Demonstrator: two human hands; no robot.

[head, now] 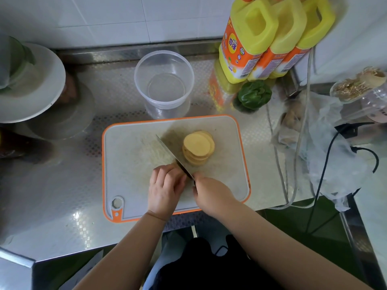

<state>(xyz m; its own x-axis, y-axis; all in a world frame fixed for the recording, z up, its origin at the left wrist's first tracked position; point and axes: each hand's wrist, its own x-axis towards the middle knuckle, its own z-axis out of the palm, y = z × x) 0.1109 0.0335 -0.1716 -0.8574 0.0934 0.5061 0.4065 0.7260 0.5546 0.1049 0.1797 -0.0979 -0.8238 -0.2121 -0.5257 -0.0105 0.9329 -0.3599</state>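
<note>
A stack of yellow potato slices (198,147) lies on a white cutting board with an orange rim (134,164). My right hand (211,194) grips the handle of a cleaver (169,152), whose blade stands edge-down just left of the stack. My left hand (165,187) rests on the board beside the blade's near end, fingers curled, touching the blade's left face; what lies under the fingers is hidden.
A clear plastic bowl (164,80) stands behind the board. Three yellow bottles (261,38) and a green pepper (254,95) sit at the back right. Plastic bags (326,155) and cables (293,143) lie right. White plates (33,84) are left. The counter's front edge is near.
</note>
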